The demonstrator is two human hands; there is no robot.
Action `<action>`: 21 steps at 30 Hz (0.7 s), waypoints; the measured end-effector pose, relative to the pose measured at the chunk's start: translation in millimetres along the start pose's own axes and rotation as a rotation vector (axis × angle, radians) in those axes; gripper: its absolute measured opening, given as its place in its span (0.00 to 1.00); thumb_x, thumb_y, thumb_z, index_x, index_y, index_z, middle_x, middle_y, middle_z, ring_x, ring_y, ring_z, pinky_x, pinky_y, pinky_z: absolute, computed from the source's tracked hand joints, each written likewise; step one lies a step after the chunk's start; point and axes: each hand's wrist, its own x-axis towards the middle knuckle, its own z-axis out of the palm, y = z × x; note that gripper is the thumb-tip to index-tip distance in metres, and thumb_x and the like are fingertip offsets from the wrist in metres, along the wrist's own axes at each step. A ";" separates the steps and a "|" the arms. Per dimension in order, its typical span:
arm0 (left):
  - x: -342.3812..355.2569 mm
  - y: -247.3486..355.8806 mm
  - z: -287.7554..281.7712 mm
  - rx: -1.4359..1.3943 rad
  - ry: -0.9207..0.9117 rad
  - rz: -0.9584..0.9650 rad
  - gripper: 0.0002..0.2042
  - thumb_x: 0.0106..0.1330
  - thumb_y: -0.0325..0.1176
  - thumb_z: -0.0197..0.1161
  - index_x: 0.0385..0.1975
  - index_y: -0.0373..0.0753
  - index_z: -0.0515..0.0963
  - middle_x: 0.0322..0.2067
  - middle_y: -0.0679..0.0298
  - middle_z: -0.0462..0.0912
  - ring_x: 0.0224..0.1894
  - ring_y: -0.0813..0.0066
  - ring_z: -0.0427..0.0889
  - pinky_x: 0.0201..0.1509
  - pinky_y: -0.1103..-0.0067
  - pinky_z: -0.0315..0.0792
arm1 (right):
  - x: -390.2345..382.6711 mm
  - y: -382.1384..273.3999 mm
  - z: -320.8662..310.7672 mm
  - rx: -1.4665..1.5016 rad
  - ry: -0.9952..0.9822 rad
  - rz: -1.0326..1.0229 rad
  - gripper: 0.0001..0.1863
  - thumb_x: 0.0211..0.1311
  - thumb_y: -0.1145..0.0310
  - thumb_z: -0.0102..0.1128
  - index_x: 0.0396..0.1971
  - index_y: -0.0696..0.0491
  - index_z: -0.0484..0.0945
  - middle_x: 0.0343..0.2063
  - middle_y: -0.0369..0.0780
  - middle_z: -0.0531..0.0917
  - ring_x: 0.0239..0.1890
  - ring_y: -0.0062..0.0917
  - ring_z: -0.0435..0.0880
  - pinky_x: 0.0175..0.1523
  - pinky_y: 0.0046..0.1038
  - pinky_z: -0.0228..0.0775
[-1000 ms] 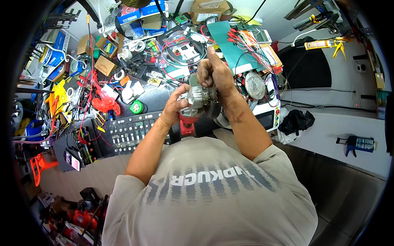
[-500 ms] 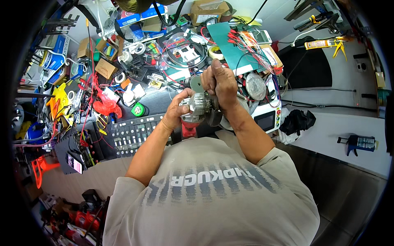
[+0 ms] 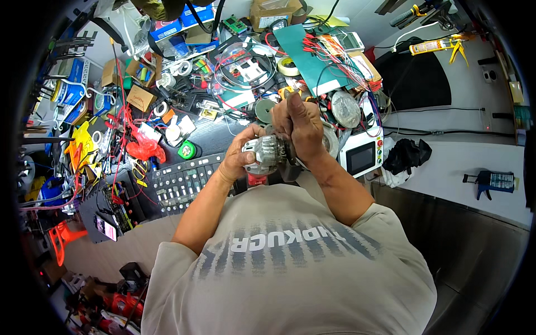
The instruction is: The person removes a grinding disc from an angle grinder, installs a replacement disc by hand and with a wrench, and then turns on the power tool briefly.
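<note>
Close to my chest is an angle grinder with a bare silvery gear head (image 3: 266,152) and a red body (image 3: 257,180), mostly hidden beneath it. My left hand (image 3: 240,158) is wrapped round the left side of that head. My right hand (image 3: 301,124) is closed in a fist at the grinder's right side, thumb pointing up and away from me. Whatever its fingers grip is hidden. Below that fist shows a dark round part (image 3: 291,171), a disc or guard; I cannot tell which. A grey-green flat disc (image 3: 264,110) lies just beyond the hands.
A black tray of small parts (image 3: 187,181) lies left of the grinder, with a green tape measure (image 3: 187,149) behind it. Green cutting mat (image 3: 298,53), red-tipped leads and tape rolls crowd the bench. At right stands a white device with a dark screen (image 3: 360,159).
The view has shifted slightly. My right fist has tilted a little and sits marginally lower on the grinder's side; my left hand keeps its grip on the head.
</note>
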 end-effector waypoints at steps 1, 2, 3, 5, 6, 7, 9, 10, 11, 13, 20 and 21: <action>1.5 0.7 -0.4 0.003 0.002 -0.005 0.45 0.50 0.64 0.88 0.56 0.36 0.74 0.46 0.62 0.87 0.44 0.75 0.88 0.49 0.77 0.84 | 3.5 3.7 -1.1 0.028 0.028 0.007 0.41 0.94 0.41 0.48 0.15 0.51 0.70 0.16 0.33 0.73 0.18 0.17 0.65 0.27 0.26 0.54; 3.2 2.9 -0.7 0.012 0.002 -0.012 0.45 0.49 0.64 0.88 0.56 0.36 0.74 0.46 0.62 0.87 0.44 0.75 0.89 0.49 0.77 0.84 | 7.5 2.2 0.2 0.036 0.100 0.072 0.41 0.93 0.40 0.48 0.15 0.51 0.71 0.16 0.34 0.74 0.18 0.17 0.67 0.27 0.26 0.56; 5.0 6.6 1.2 0.045 0.012 -0.001 0.45 0.49 0.64 0.88 0.56 0.36 0.74 0.46 0.62 0.87 0.45 0.76 0.89 0.50 0.77 0.84 | 11.6 -1.9 2.0 0.046 0.172 0.137 0.41 0.93 0.40 0.49 0.15 0.51 0.72 0.16 0.35 0.75 0.18 0.18 0.68 0.27 0.25 0.57; 1.4 -0.1 1.4 0.037 0.019 0.008 0.45 0.50 0.65 0.87 0.56 0.36 0.74 0.46 0.62 0.87 0.45 0.75 0.89 0.50 0.77 0.84 | 12.0 -5.7 -1.0 0.013 0.239 0.355 0.37 0.94 0.41 0.45 0.21 0.50 0.71 0.17 0.38 0.74 0.20 0.24 0.71 0.31 0.28 0.63; 0.0 -4.9 0.3 0.031 0.021 0.015 0.46 0.50 0.65 0.87 0.56 0.36 0.74 0.46 0.62 0.87 0.45 0.75 0.89 0.50 0.77 0.84 | 10.1 -6.9 1.1 -0.039 0.272 0.410 0.36 0.92 0.39 0.47 0.23 0.50 0.72 0.18 0.37 0.75 0.21 0.24 0.73 0.33 0.27 0.67; 0.5 -6.5 -3.1 0.045 0.006 0.011 0.45 0.50 0.66 0.86 0.57 0.36 0.75 0.47 0.61 0.87 0.45 0.75 0.89 0.51 0.76 0.84 | 10.2 -8.3 1.0 -0.013 0.267 0.426 0.36 0.92 0.39 0.47 0.22 0.50 0.72 0.19 0.37 0.75 0.22 0.24 0.73 0.34 0.28 0.67; 1.6 -7.6 -2.2 0.042 0.007 0.006 0.45 0.50 0.65 0.86 0.57 0.36 0.75 0.47 0.61 0.88 0.45 0.74 0.89 0.52 0.76 0.85 | 6.5 -5.9 -3.0 0.057 0.242 0.507 0.37 0.91 0.38 0.48 0.20 0.49 0.70 0.19 0.37 0.74 0.23 0.24 0.73 0.34 0.28 0.67; 1.7 -7.6 -1.2 0.040 0.009 0.005 0.45 0.50 0.65 0.87 0.57 0.36 0.75 0.47 0.60 0.88 0.45 0.74 0.89 0.52 0.76 0.85 | 4.4 -2.2 -4.2 0.085 0.255 0.529 0.37 0.91 0.38 0.48 0.20 0.48 0.69 0.18 0.37 0.73 0.23 0.24 0.73 0.34 0.28 0.67; 2.6 -4.2 3.3 0.031 0.026 0.002 0.45 0.50 0.64 0.87 0.57 0.36 0.75 0.47 0.59 0.88 0.45 0.73 0.90 0.52 0.76 0.85 | 3.3 1.3 -5.6 0.112 0.267 0.548 0.37 0.91 0.37 0.48 0.20 0.48 0.69 0.18 0.36 0.72 0.22 0.24 0.72 0.34 0.28 0.67; 4.8 -4.7 2.9 0.026 0.017 -0.003 0.45 0.50 0.64 0.87 0.57 0.36 0.75 0.47 0.59 0.88 0.45 0.73 0.90 0.51 0.76 0.85 | 2.3 2.4 -7.7 0.148 0.246 0.567 0.38 0.91 0.36 0.47 0.19 0.47 0.67 0.17 0.36 0.71 0.22 0.24 0.71 0.33 0.29 0.66; 7.8 0.3 -4.1 0.078 0.023 -0.014 0.46 0.52 0.68 0.84 0.58 0.35 0.75 0.49 0.60 0.88 0.48 0.74 0.90 0.53 0.75 0.85 | 12.5 -7.0 4.2 0.040 0.315 0.493 0.36 0.88 0.40 0.55 0.17 0.46 0.69 0.16 0.32 0.72 0.21 0.19 0.70 0.31 0.26 0.61; 9.4 -0.1 -6.5 0.070 0.030 -0.015 0.46 0.52 0.67 0.84 0.59 0.35 0.75 0.49 0.60 0.87 0.48 0.74 0.90 0.54 0.75 0.86 | 13.4 -2.5 2.3 0.014 0.289 0.451 0.35 0.89 0.43 0.55 0.17 0.47 0.69 0.17 0.32 0.71 0.21 0.17 0.67 0.32 0.26 0.59</action>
